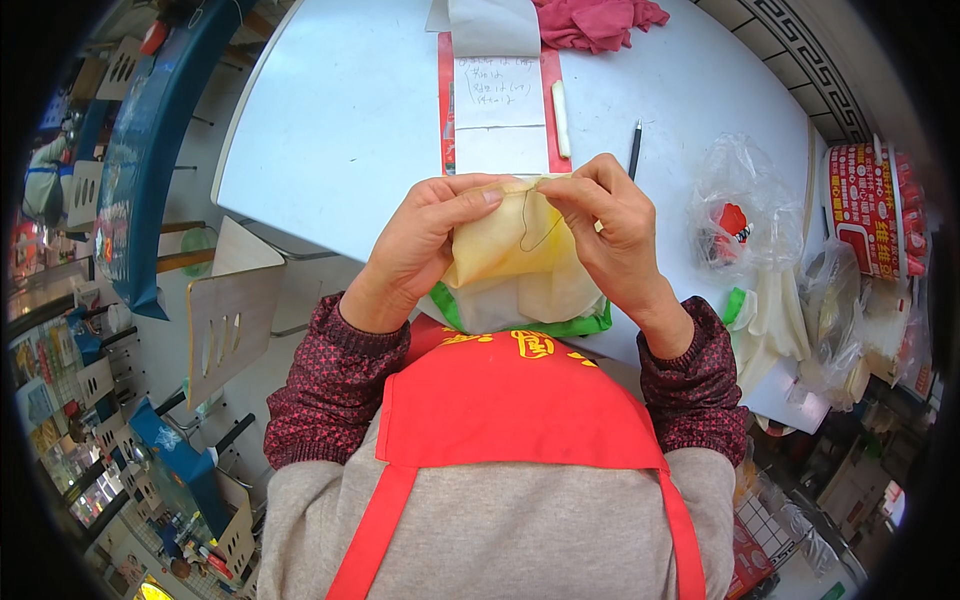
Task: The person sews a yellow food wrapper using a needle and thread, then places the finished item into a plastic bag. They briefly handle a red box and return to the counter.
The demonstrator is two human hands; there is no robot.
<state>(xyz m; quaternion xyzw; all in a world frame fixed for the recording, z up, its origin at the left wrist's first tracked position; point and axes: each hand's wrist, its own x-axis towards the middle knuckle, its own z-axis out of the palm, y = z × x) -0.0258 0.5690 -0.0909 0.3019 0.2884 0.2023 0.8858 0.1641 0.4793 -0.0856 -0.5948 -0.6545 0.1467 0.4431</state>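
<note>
A pale yellow cloth (501, 244), stained a deeper yellow in places, hangs between my two hands over the table's front edge. My left hand (439, 232) grips its top edge, thumb in front. Opposite it, my right hand (611, 225) pinches the same edge between thumb and fingertips. From there a thin dark thread (525, 225) loops down across the cloth. Whether a needle is between my right fingertips, I cannot tell. Lower down, white fabric with a green border (577, 327) lies against my red apron (517, 405).
On the white table (337, 127) lie an open notepad (499, 112) with handwriting, a black pen (636, 148), a white rolled strip (560, 120) and a crumpled pink cloth (592, 22). Plastic bags (739, 202) and a red printed box (862, 210) stand right. A chair (232, 315) is left.
</note>
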